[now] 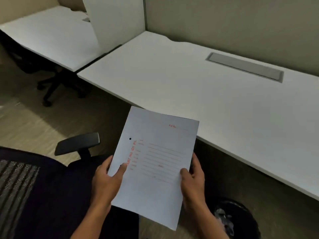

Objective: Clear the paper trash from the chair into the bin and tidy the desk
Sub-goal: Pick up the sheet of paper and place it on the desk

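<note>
A: Largest first. White table (198,80) fills the right, grey cable hatch (245,66) set in it. Dark chair (43,187) lower left.

B: Bin?

A: Black bin (241,216) under the table edge, crumpled scraps inside.

B: Hands?

A: Both clamped on a pale file folder (155,163), red print, held above the chair: left hand (107,181) and right hand (193,181) on opposite edges, thumbs on top.

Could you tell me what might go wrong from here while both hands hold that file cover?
The file cover looks like an unused form, so binning it as trash may be a mistake. The bin sits low under the desk edge, so a flat sheet dropped from the left hand and right hand may glide past it.
</note>
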The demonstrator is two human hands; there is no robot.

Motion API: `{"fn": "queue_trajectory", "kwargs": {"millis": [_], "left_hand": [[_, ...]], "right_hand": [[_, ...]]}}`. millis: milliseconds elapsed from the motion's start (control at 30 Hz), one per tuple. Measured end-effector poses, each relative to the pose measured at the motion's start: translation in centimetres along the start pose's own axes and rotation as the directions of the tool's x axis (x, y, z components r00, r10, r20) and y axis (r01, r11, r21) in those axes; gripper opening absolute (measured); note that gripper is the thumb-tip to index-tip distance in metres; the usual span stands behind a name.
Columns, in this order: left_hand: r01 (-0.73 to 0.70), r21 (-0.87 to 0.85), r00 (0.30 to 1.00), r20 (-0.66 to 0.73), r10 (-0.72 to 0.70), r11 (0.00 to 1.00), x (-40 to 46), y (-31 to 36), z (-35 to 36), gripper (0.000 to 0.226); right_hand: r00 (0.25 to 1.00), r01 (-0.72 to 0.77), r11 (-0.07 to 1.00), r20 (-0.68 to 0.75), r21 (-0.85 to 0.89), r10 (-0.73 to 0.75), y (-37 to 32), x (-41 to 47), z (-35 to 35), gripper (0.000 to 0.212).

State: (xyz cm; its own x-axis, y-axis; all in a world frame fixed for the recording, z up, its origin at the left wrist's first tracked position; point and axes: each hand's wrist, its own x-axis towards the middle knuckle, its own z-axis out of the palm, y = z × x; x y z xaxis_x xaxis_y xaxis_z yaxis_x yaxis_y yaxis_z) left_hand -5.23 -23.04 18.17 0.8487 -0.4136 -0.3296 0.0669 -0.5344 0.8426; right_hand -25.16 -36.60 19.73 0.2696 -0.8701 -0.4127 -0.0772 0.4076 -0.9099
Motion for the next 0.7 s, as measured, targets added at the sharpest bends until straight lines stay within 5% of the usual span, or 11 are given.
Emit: {"fn": "queue_trajectory", "kwargs": {"millis": [233,333,433,700], "left_hand": [[-0.150,-0.103,0.985,0.068,0.158,0.983,-4.4,14.0,3.9,0.040],[-0.175,-0.079,0.981,0.076,0.181,0.981,-3.6,18.5,5.4,0.054],[-0.245,-0.084,0.966,0.059,0.250,0.966,-0.2,22.7,7.6,0.027],[-0.362,0.050,0.932,0.049,0.360,0.931,16.3,35.6,17.0,0.062]], "right_hand": [[0.993,0.084,0.996,-0.089,0.023,-0.082,-12.6,1.8,-6.4,0.050],[0.979,0.139,0.990,-0.151,0.017,-0.135,-16.4,3.9,-7.2,0.052],[0.964,0.193,0.981,-0.185,-0.005,-0.190,-19.7,7.9,-6.9,0.063],[0.911,0.301,0.950,-0.270,-0.087,-0.313,-27.6,26.2,-1.1,0.073]]}}
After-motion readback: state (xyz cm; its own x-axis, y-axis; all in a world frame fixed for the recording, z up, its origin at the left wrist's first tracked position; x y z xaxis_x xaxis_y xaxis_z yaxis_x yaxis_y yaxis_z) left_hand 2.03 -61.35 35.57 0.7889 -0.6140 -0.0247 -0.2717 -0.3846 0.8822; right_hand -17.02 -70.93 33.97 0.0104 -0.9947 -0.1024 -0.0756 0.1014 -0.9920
